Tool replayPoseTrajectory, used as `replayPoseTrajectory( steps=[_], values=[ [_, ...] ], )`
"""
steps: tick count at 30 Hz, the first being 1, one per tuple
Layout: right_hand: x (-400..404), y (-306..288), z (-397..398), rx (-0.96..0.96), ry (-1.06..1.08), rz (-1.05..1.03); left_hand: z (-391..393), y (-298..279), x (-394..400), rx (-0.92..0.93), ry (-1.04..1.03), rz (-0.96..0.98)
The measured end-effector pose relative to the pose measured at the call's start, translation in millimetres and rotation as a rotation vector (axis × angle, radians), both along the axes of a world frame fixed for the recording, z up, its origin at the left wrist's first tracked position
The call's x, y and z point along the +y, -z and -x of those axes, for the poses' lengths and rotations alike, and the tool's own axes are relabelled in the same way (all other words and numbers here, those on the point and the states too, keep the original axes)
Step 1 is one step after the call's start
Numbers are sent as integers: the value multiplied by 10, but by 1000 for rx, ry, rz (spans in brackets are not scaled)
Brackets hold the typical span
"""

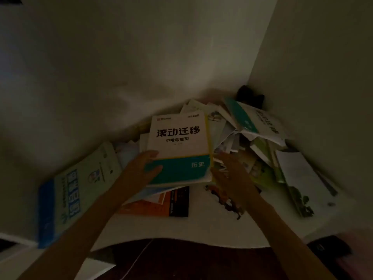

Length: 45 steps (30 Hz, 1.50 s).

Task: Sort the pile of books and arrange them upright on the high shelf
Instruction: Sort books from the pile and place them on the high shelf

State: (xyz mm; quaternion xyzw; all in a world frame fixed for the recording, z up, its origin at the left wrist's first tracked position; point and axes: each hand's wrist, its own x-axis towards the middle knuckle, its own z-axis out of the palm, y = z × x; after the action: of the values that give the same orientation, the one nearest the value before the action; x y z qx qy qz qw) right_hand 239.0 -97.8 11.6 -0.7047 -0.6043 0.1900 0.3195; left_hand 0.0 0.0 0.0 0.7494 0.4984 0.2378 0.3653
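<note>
On the shelf's left a blue-green book [78, 190] leans; the left hand [144, 168] grips the white-teal book [178, 146] atop the pile [252, 146] (sorting just begun), the right hand [230, 174] relaxed just beside it. Next: stand it upright.

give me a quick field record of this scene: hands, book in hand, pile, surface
left hand: grips the lower left corner of the white and teal book
right hand: at the book's lower right edge, grip unclear
book: cover up, lifted over the pile of books
pile: loose, lying flat or tilted, none upright
blue and green book: leaning at left
surface: white shelf in a wall corner
light: dim
</note>
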Motion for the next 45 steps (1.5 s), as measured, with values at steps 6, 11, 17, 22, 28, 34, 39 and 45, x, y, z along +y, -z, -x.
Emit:
replayPoseTrajectory(
  steps=[6,11,17,22,28,34,39,45],
  values=[
    [945,136,-110,242,195,272,-305,246,547,14,-278,236],
    [1295,250,-265,290,286,358,-426,397,740,-116,-561,425],
    [1329,467,-269,287,323,317,-618,375,1048,-171,-647,574],
    [1318,527,-481,536,395,246,-709,376,1110,-157,-639,599],
    [1332,251,-1249,1349,863,-107,-840,299,1177,41,-584,474],
    [1522,167,-1395,1491,817,-52,-879,191,1114,64,-544,435],
    [1163,-19,-1466,1501,630,-29,-789,72,1115,-22,-500,495],
    [668,-98,-1185,1386,579,-90,-664,6,1136,-276,-461,568]
  ],
)
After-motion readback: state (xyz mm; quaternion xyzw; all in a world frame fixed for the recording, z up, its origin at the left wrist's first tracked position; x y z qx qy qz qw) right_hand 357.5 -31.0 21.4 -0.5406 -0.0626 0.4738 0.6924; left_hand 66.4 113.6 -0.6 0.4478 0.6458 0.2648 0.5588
